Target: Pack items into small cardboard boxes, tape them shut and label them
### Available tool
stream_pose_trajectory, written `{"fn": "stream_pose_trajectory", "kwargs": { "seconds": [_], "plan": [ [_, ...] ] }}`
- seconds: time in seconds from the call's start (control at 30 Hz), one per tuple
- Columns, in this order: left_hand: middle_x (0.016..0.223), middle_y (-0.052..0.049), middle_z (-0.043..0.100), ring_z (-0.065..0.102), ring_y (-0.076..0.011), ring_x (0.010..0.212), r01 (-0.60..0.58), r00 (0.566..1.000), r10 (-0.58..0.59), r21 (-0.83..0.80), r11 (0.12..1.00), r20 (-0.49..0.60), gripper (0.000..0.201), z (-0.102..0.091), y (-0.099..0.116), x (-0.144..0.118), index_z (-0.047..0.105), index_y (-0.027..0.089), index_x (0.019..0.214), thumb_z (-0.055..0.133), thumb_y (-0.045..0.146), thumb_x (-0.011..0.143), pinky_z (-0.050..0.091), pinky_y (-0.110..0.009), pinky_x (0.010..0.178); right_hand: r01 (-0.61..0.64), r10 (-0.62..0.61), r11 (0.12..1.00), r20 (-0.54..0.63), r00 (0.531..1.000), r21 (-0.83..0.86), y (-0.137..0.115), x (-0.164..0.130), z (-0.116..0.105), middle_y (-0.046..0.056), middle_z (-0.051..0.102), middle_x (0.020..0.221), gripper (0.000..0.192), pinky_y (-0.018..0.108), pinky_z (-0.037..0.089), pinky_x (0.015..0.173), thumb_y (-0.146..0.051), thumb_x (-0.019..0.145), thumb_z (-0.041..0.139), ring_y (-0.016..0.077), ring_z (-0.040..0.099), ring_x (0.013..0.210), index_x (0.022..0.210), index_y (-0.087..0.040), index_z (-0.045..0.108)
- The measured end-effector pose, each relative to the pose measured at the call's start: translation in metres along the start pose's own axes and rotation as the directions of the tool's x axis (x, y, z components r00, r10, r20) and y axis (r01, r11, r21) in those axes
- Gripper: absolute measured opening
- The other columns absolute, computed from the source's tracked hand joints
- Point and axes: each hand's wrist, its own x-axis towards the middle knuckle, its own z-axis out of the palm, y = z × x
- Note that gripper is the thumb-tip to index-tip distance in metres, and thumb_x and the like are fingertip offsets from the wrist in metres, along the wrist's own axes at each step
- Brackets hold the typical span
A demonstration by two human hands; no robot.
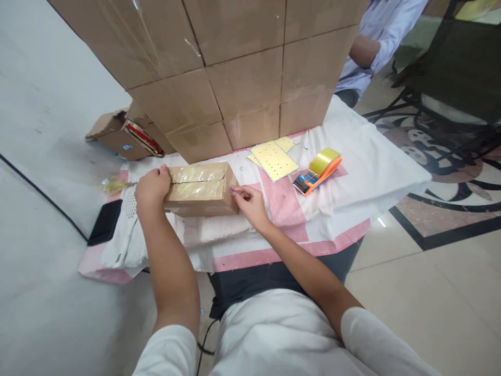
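A small cardboard box (195, 190) lies on the cloth-covered table, with shiny clear tape along its top seam. My left hand (153, 184) is closed around the box's left end. At its right end, my right hand (250, 204) is in a pinch, thumb and fingertips against the end face. Something tiny shows at those fingertips, too small to name. To the right are yellow dotted sheets (274, 159) and an orange tape dispenser (319, 172) with a yellowish roll.
Stacked large cartons (246, 78) rise behind the box. An opened carton (121, 138) stands back left, and a black phone-like slab (105, 222) lies near the wall. A person's sleeved arm (376, 49) shows beyond the stack. The tablecloth (376, 172) hangs over the table edge.
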Motion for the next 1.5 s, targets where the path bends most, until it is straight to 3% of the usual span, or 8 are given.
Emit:
{"fn": "stream_pose_trajectory", "kwargs": {
  "seconds": [0.17, 0.3, 0.4, 0.67, 1.03, 1.2, 1.3, 1.5],
  "plan": [
    [0.147, -0.024, 0.06, 0.055, -0.0424, 0.138, -0.008, 1.0, 0.008, -0.021, 1.0, -0.012, 0.066, -0.001, -0.002, -0.003, 0.066, 0.008, 0.136, 0.024, 0.047, 0.103, 0.044, -0.057, 0.112, 0.026, -0.027, 1.0, -0.055, 0.998, -0.011, -0.006, -0.004, -0.012, -0.001, 0.059, 0.07, 0.032, 0.028, 0.046, 0.065, -0.039, 0.086, 0.063, 0.0138, 0.052, 0.065, 0.107, -0.02, 0.077],
    [0.148, -0.024, 0.059, 0.054, -0.0429, 0.139, -0.017, 1.0, 0.017, -0.03, 0.999, -0.011, 0.066, -0.001, -0.003, -0.005, 0.066, 0.008, 0.135, 0.024, 0.047, 0.103, 0.043, -0.057, 0.113, 0.147, -0.147, 0.984, 0.003, 0.989, -0.102, -0.007, -0.004, -0.021, 0.006, 0.07, 0.111, 0.046, 0.029, 0.051, 0.078, -0.031, 0.084, 0.063, 0.0174, 0.063, 0.095, 0.128, -0.024, 0.07],
    [0.147, -0.024, 0.059, 0.054, -0.0422, 0.139, -0.021, 1.0, 0.021, -0.028, 0.999, -0.01, 0.065, -0.001, -0.004, -0.004, 0.067, 0.008, 0.134, 0.024, 0.046, 0.103, 0.044, -0.056, 0.112, 0.2, -0.19, 0.972, 0.093, 0.977, -0.12, -0.007, 0.0, -0.025, 0.008, 0.066, 0.132, 0.046, 0.032, 0.053, 0.086, -0.031, 0.085, 0.066, 0.0202, 0.063, 0.11, 0.13, -0.026, 0.07],
    [0.147, -0.026, 0.059, 0.054, -0.0429, 0.139, -0.021, 1.0, 0.021, 0.006, 1.0, -0.006, 0.066, 0.001, -0.001, 0.001, 0.065, 0.005, 0.136, 0.023, 0.044, 0.104, 0.043, -0.058, 0.112, 0.124, -0.108, 0.99, 0.203, 0.973, -0.068, 0.005, 0.014, -0.019, 0.008, 0.053, 0.154, 0.062, 0.038, 0.049, 0.112, -0.034, 0.083, 0.072, 0.0241, 0.049, 0.143, 0.144, -0.029, 0.061],
    [0.144, -0.027, 0.061, 0.057, -0.0414, 0.136, -0.011, 1.0, 0.011, 0.007, 1.0, -0.011, 0.068, 0.002, -0.003, 0.001, 0.065, 0.007, 0.136, 0.021, 0.048, 0.103, 0.046, -0.057, 0.109, -0.037, 0.02, 0.996, 0.21, 0.977, 0.081, 0.008, 0.021, -0.023, 0.007, 0.063, 0.146, 0.062, 0.039, 0.056, 0.104, -0.035, 0.072, 0.083, 0.0229, 0.063, 0.124, 0.133, -0.028, 0.071],
    [0.143, -0.027, 0.062, 0.057, -0.0417, 0.136, -0.021, 1.0, 0.021, -0.004, 1.0, -0.009, 0.068, 0.002, -0.004, 0.0, 0.066, 0.007, 0.135, 0.022, 0.048, 0.103, 0.045, -0.056, 0.111, -0.001, -0.009, 0.997, 0.131, 0.991, 0.076, 0.004, 0.013, -0.026, 0.007, 0.073, 0.13, 0.04, 0.038, 0.054, 0.104, -0.035, 0.074, 0.08, 0.0203, 0.068, 0.114, 0.113, -0.025, 0.078],
    [0.144, -0.027, 0.061, 0.056, -0.0435, 0.136, -0.019, 1.0, 0.019, -0.013, 1.0, -0.003, 0.067, 0.001, -0.003, 0.0, 0.065, 0.007, 0.136, 0.022, 0.047, 0.103, 0.045, -0.057, 0.11, 0.02, -0.023, 0.999, 0.09, 0.996, 0.036, 0.003, 0.012, -0.021, 0.007, 0.075, 0.115, 0.027, 0.033, 0.056, 0.091, -0.036, 0.074, 0.078, 0.0177, 0.07, 0.099, 0.097, -0.022, 0.077],
    [0.144, -0.026, 0.062, 0.057, -0.0428, 0.135, -0.012, 1.0, 0.012, -0.025, 1.0, -0.009, 0.067, 0.0, -0.003, -0.002, 0.066, 0.008, 0.135, 0.022, 0.047, 0.103, 0.045, -0.059, 0.109, 0.03, -0.029, 0.995, 0.014, 0.999, -0.094, -0.001, 0.011, -0.015, 0.003, 0.071, 0.094, 0.021, 0.027, 0.05, 0.068, -0.037, 0.078, 0.074, 0.0136, 0.06, 0.073, 0.09, -0.021, 0.071]
  ]
}}
